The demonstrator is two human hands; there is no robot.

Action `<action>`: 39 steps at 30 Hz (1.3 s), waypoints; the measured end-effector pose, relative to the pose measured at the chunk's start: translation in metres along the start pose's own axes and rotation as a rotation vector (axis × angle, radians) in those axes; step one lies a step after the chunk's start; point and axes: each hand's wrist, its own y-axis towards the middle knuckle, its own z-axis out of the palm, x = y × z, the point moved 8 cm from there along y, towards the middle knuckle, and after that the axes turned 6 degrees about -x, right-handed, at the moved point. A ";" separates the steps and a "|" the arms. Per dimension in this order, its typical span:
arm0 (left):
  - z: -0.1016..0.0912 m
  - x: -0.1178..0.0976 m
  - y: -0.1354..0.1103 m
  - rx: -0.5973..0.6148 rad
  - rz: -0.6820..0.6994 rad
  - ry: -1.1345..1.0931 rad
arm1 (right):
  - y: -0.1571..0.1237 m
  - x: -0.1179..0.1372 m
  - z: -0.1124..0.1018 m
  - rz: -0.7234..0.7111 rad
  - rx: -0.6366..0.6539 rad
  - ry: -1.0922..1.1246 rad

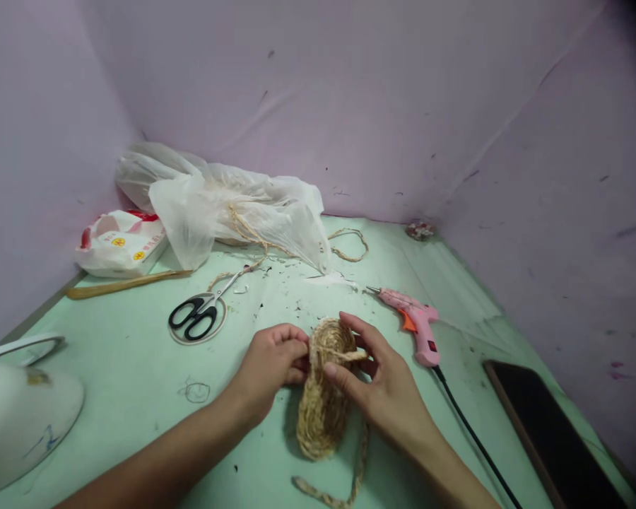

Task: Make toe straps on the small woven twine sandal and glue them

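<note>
A sole-shaped piece of coiled straw rope (322,417) is held between my two hands, tilted up off the green table. My left hand (280,357) pinches its left edge near the upper end, fingers curled. Around its right edge wraps my right hand (374,367), with the thumb on the front face and the fingers behind. A short strand of the braided rope (344,355) crosses the upper part under the right hand. A loose tail of rope (359,470) hangs down and curls on the table below.
Right of my hands lies a pink glue gun (413,318) with a black cord; farther right is a dark phone (548,438). Black-handled scissors (198,314) rest on the left. Behind are a white plastic bag (265,205), a packet (124,244) and a wooden stick (130,285). A white object (24,417) stands front left.
</note>
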 end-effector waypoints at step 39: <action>-0.023 -0.016 0.005 -0.183 0.174 0.130 | -0.057 0.038 0.016 -0.292 0.676 -0.325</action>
